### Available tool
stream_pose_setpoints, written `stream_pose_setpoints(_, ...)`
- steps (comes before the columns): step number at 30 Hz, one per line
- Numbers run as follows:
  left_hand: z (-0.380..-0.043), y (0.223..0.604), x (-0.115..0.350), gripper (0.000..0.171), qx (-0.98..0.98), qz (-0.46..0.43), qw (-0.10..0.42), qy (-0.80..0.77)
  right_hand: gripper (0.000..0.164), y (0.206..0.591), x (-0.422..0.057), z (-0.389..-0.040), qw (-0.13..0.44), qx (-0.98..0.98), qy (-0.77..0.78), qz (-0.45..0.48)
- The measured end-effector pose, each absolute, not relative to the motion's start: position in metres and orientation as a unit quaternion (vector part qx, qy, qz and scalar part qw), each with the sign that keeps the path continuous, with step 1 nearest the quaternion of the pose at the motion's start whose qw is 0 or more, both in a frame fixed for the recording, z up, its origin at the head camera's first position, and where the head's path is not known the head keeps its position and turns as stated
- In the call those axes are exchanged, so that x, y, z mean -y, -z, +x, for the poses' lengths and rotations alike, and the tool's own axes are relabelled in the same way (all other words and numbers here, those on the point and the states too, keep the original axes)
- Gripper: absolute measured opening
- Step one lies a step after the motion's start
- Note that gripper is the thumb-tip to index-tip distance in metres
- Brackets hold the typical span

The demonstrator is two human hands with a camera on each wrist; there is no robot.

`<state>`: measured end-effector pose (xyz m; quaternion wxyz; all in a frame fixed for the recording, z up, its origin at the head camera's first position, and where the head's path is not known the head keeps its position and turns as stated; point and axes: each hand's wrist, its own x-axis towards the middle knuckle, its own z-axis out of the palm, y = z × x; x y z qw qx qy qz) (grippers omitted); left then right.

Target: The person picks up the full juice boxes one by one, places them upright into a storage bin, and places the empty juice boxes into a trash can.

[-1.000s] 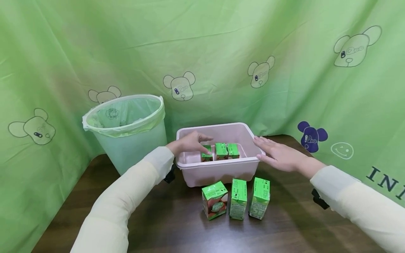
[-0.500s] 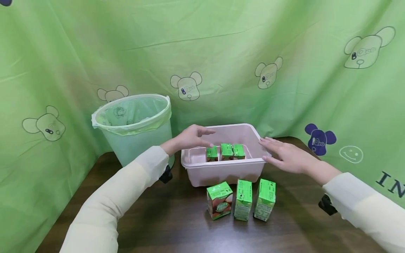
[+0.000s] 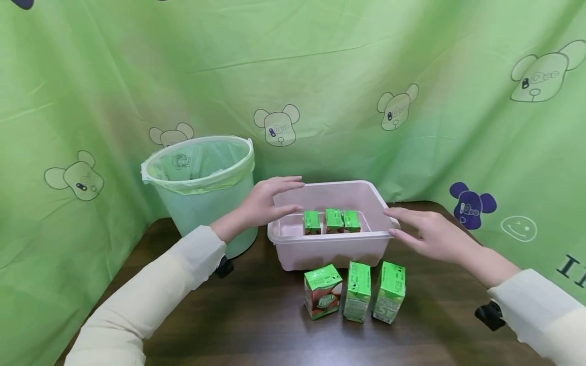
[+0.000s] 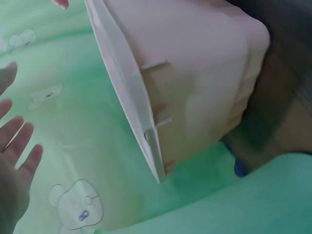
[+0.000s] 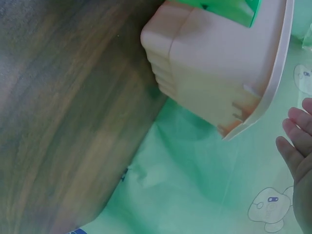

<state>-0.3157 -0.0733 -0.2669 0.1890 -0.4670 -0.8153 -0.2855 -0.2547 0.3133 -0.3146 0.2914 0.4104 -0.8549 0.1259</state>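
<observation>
A pale pink plastic bin (image 3: 334,251) stands on the table, with three small green-topped drink cartons (image 3: 333,219) inside it. My left hand (image 3: 263,203) hovers at the bin's left end, fingers extended and holding nothing. At the right end, my right hand (image 3: 428,231) has its straight fingers beside the rim; I cannot tell whether they touch it. In front of the bin stand three more cartons: a brown-sided carton (image 3: 322,292), a middle carton (image 3: 357,292) and a right carton (image 3: 389,293). The left wrist view shows the bin's outer wall (image 4: 195,73) apart from the left fingers (image 4: 19,141).
A light green trash can (image 3: 201,203) with a bag liner stands left of the bin, close to my left forearm. The dark wooden table (image 3: 256,325) reaches back to a green printed curtain (image 3: 329,76) behind everything.
My left hand has drawn back left and up, away from the left carton in the bin, and its fingers have spread. My right hand stays near the bin's right end. The head view has shifted slightly.
</observation>
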Motion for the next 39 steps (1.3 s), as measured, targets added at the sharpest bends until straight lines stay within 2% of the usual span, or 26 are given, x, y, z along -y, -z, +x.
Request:
stream_pose_setpoints(3, -0.308, 0.266, 0.085, 0.046, 0.79, -0.484, 0.282, 0.248, 0.046, 0.316, -0.314, -0.251, 0.306, 0.842, -0.137, 0.423)
stream_pose_setpoints(6, -0.302, 0.264, 0.099, 0.046, 0.77, -0.478, 0.355, 0.229, 0.041, 0.316, -0.315, -0.247, 0.319, 0.831, -0.151, 0.431)
stream_pose_setpoints(13, -0.29, 0.261, 0.139, 0.047, 0.746, -0.445, 0.453, 0.197, 0.039, 0.317, -0.317, -0.231, 0.327, 0.834, -0.166, 0.411)
stream_pose_setpoints(18, -0.283, 0.26, 0.17, 0.046, 0.748, -0.418, 0.49, 0.163, 0.033, 0.318, -0.321, -0.221, 0.337, 0.834, -0.176, 0.399)
stream_pose_setpoints(25, -0.28, 0.259, 0.204, 0.047, 0.755, -0.35, 0.529, 0.167, 0.035, 0.32, -0.325, -0.205, 0.328, 0.845, -0.198, 0.373)
stream_pose_setpoints(31, -0.285, 0.261, 0.225, 0.05, 0.77, -0.314, 0.534, 0.156, 0.039, 0.327, -0.325, -0.198, 0.317, 0.855, -0.209, 0.353)
stream_pose_setpoints(39, -0.293, 0.269, 0.245, 0.061, 0.792, -0.269, 0.533, 0.126, 0.049, 0.341, -0.321, -0.192, 0.281, 0.863, -0.224, 0.355)
